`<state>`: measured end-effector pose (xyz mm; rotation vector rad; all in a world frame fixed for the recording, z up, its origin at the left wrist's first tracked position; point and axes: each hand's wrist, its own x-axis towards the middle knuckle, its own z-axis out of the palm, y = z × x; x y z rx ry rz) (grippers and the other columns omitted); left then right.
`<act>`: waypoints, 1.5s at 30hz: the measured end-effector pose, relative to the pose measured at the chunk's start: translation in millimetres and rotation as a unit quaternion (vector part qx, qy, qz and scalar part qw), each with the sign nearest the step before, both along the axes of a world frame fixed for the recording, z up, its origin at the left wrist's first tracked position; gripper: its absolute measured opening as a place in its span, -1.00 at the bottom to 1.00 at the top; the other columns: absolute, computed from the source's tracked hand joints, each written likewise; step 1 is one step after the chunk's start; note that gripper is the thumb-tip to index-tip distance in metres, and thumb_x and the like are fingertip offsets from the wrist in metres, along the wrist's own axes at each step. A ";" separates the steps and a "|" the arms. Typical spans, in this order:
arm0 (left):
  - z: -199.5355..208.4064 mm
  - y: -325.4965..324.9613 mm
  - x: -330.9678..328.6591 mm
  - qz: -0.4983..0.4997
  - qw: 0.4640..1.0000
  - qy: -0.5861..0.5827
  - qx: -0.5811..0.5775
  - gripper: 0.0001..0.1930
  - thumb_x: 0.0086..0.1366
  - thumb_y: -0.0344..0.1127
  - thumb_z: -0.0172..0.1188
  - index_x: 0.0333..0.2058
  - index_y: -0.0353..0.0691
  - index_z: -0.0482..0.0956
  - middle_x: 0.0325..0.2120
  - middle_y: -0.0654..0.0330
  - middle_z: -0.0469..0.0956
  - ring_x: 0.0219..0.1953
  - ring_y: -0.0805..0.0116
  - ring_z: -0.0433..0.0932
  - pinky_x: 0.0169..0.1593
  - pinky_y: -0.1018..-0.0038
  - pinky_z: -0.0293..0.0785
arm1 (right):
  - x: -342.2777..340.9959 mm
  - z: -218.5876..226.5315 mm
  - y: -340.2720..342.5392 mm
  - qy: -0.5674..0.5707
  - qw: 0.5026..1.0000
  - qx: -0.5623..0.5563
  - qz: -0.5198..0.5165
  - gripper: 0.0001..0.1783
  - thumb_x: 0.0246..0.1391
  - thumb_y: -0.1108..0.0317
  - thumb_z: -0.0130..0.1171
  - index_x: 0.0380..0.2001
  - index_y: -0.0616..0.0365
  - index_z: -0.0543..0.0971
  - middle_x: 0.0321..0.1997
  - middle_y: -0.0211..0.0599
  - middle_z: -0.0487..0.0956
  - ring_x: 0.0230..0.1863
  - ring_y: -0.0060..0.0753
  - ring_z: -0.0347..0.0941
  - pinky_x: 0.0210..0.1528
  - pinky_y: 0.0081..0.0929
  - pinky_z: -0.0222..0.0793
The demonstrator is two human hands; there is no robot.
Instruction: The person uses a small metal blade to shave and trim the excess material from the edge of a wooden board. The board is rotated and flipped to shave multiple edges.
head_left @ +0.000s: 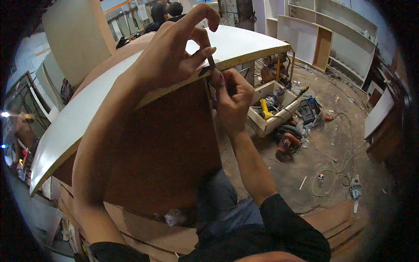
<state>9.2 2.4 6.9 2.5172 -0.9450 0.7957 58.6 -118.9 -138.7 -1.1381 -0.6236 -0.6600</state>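
At the edge of a white-topped board (98,98), both my hands meet around a short, thin dark strip (211,62). My left hand (185,52) reaches over the board's edge and pinches the strip's upper part between thumb and a finger, the index finger raised and bent. Just below, my right hand (234,96) is closed, its thumb pressed at the strip's lower end; the fingers' inner side is partly hidden. Under the board stands a dark brown panel (170,148), right in front of my legs. The strip's exact kind is too small to make out.
An open wooden box (277,122) with a yellow-handled tool (265,109) stands on the floor to the right. Beside it lie a red power tool (288,144) and loose cables (321,192). White shelving (340,39) lines the far right. Another person (166,11) is beyond the board.
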 end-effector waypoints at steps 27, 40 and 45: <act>-78.0 -4.7 -52.8 0.265 0.934 -0.227 -0.079 -0.06 -0.05 -0.35 0.54 0.34 0.13 0.32 -0.32 0.06 0.71 -0.24 0.23 0.73 -0.25 0.36 0.61 | 56.7 97.5 -87.2 -0.448 0.785 -0.424 -0.060 -0.85 0.06 0.51 0.24 -0.29 0.07 0.68 -0.35 -0.29 0.56 -0.32 -0.24 0.55 -0.25 -0.34 0.48; -98.5 -6.7 -20.0 0.195 0.884 -0.421 -0.063 -0.28 -0.01 -0.37 0.55 0.18 -0.27 0.49 -0.25 0.07 0.73 -0.23 0.33 0.70 -0.10 0.45 0.59 | 80.4 124.6 -60.6 -0.560 0.716 -0.414 0.054 -0.80 -0.02 0.55 0.35 -0.27 0.11 0.74 -0.39 -0.32 0.53 -0.39 -0.41 0.51 -0.40 -0.50 0.37; -109.7 -16.3 -11.8 0.230 0.831 -0.502 -0.067 -0.50 0.05 -0.33 0.46 0.03 -0.17 0.67 -0.49 0.34 0.69 -0.49 0.47 0.62 -0.23 0.50 0.47 | 81.0 123.5 -45.8 -0.617 0.688 -0.378 0.058 -0.85 -0.01 0.54 0.35 -0.32 0.13 0.73 -0.44 -0.31 0.53 -0.43 -0.38 0.52 -0.42 -0.47 0.39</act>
